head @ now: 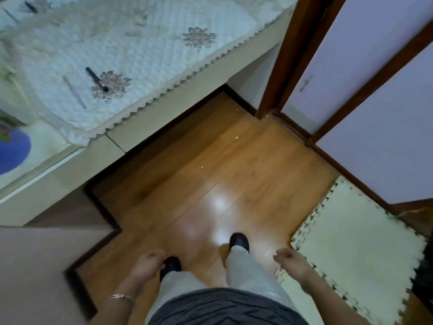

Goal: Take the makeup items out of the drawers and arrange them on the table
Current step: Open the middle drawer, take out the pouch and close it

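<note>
A cream table (187, 87) stands at the upper left under a white quilted cloth (140, 55) with embroidered flowers. On the cloth lie a black makeup pencil (96, 79) and a thin pale stick (74, 92). Another dark pencil (31, 7) lies at the far top left. My left hand (147, 263) hangs low by my left leg, fingers curled, holding nothing. My right hand (293, 260) hangs by my right leg with loosely parted fingers, also holding nothing. Both hands are far below the table. No drawer front shows clearly.
Wooden floor (210, 184) lies under my feet. A cream foam mat (356, 249) covers the floor at the right. Dark-framed door panels (375, 102) stand at the upper right. A blue round object (11, 148) sits at the left edge beside the table.
</note>
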A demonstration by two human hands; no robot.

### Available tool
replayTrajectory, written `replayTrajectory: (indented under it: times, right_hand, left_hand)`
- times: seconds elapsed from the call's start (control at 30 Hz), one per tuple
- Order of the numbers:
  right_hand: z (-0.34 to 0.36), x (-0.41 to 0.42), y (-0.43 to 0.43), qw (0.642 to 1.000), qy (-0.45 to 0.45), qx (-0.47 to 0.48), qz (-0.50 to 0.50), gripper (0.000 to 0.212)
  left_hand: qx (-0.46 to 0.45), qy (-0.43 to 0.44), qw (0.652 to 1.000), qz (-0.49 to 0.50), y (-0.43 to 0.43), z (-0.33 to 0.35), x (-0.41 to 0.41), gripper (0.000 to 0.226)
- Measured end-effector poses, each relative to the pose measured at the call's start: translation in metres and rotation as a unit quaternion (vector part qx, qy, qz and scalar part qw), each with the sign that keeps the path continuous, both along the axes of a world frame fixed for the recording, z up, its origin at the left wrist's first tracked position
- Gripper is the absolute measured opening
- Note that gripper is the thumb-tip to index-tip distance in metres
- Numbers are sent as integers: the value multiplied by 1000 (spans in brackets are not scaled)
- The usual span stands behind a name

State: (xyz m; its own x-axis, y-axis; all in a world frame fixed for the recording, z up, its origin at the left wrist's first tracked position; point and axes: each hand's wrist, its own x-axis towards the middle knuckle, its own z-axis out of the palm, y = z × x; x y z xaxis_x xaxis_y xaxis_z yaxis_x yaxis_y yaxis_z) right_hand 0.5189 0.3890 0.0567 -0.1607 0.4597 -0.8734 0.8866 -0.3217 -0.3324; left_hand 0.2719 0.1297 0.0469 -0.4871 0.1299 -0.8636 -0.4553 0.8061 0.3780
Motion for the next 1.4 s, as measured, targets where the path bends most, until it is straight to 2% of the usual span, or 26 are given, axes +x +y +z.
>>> replayTrajectory:
  times: [0.07,0.17,0.43,0.53,0.63,0.83,0.93,1.0,1.07,1.33,1.4]
  right_hand:
    - [0,-3,46,999,11,24,-32,16]
    - [3,-16,98,999,17,43,-16,10]
    - [-9,-72,161,997,45,2,61,8]
    - [-24,-93,177,997,15,-22,73,9]
    - [-17,-130,194,995,-4,-34,91,18]
    - [5,-216,249,987,36,-2,158,11]
    - [11,-257,276,984,46,15,172,15]
    - [10,-284,292,983,46,18,174,19]
    - [8,-308,305,978,45,10,206,19]
    - [3,-402,333,949,-5,-42,312,17]
    - [-1,-432,330,947,6,-52,316,26]
  left_hand:
    - [41,16,999,-2,43,15,10,12]
    - [68,18,997,21,75,24,16,13]
    - [-24,-21,990,135,91,4,-6,11]
    - [-41,-51,983,172,109,-4,-28,13]
    - [-26,-77,980,179,132,-8,-57,17]
    - [47,-6,981,187,192,10,-136,12]
    - [82,5,973,216,212,21,-159,17]
    - [70,-4,969,236,217,21,-166,12]
    - [58,-14,960,272,220,17,-165,7]
    - [9,-68,908,413,245,11,-149,9]
    - [12,-56,892,449,256,7,-163,8]
